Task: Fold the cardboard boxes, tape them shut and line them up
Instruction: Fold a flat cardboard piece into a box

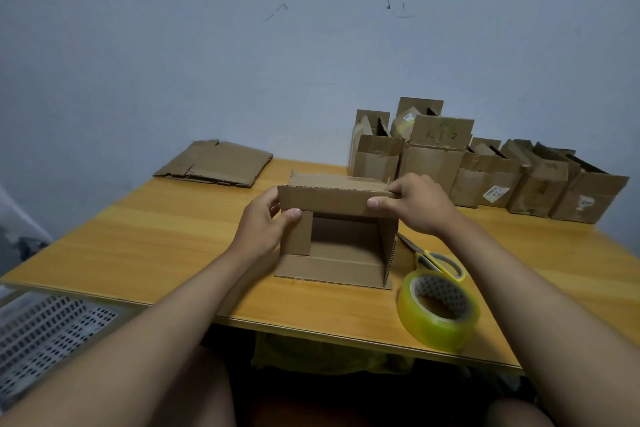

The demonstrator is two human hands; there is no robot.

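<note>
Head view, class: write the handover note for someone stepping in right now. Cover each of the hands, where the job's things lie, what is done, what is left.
Left hand: pinches the left end of the top flap of the open box.
Right hand: pinches the right end of that flap.
The box lies on its side mid-table, opening toward you, flaps not yet closed.
Tape roll and scissors lie right of it, untouched.
Done: folded boxes grouped at the far right by the wall.
Left: close and tape this box, line it up, then work through the flat cardboard at far left.
</note>
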